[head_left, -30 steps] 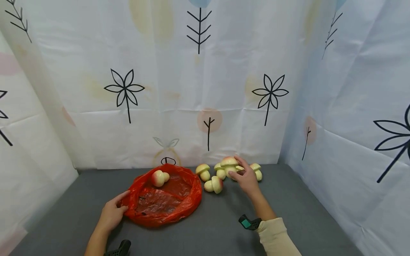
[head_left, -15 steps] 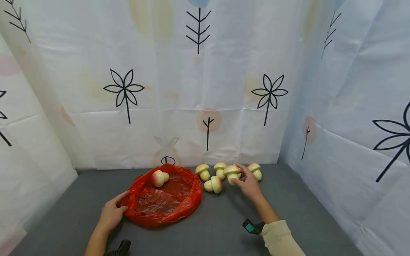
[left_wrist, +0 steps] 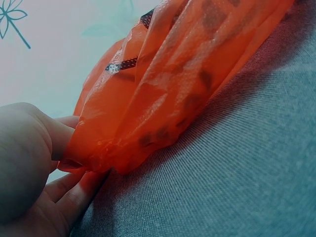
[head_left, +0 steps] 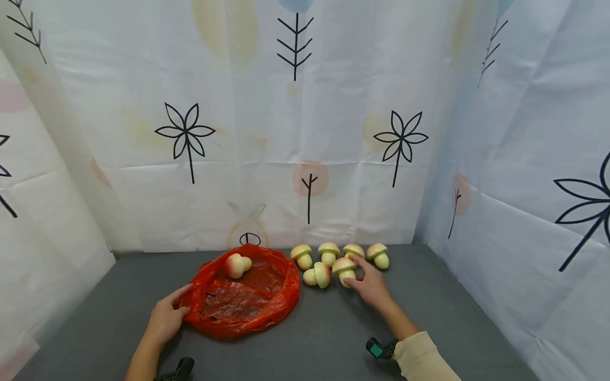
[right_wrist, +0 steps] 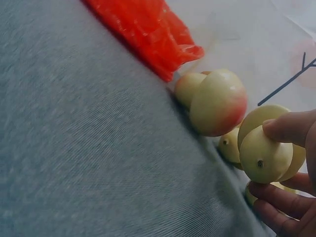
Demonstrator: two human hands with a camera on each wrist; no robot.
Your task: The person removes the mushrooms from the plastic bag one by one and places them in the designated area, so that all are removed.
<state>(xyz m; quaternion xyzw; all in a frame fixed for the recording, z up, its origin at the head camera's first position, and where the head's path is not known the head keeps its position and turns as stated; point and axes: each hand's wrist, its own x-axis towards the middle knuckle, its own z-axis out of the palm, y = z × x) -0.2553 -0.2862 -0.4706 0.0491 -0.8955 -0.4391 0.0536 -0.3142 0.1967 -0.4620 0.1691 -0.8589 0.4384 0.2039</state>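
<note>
At the left side of the red plastic bag (head_left: 229, 330), my left hand (head_left: 166, 317) pinches its rim between thumb and fingers, as the left wrist view confirms on the bag (left_wrist: 128, 108). The bag lies spread open, and one pale yellow and red toy mushroom (head_left: 235, 265) lies inside it. My right hand (head_left: 373, 283) holds another toy mushroom (right_wrist: 266, 155) by thumb and fingers, stem low and close to the table. Beside it a toy mushroom (head_left: 318, 275) lies on its side. Whether the held one touches the table I cannot tell.
Behind the right hand a row of several toy mushrooms, among them a left one (head_left: 302, 256) and a right one (head_left: 378, 256), lines the back of the grey table (head_left: 305, 349). A white patterned curtain (head_left: 267, 132) hangs behind and at both sides.
My right hand has lowered the held mushroom and brought it nearer, in front of the back row, uncovering a mushroom behind it. The left hand and the bag have stayed put.
</note>
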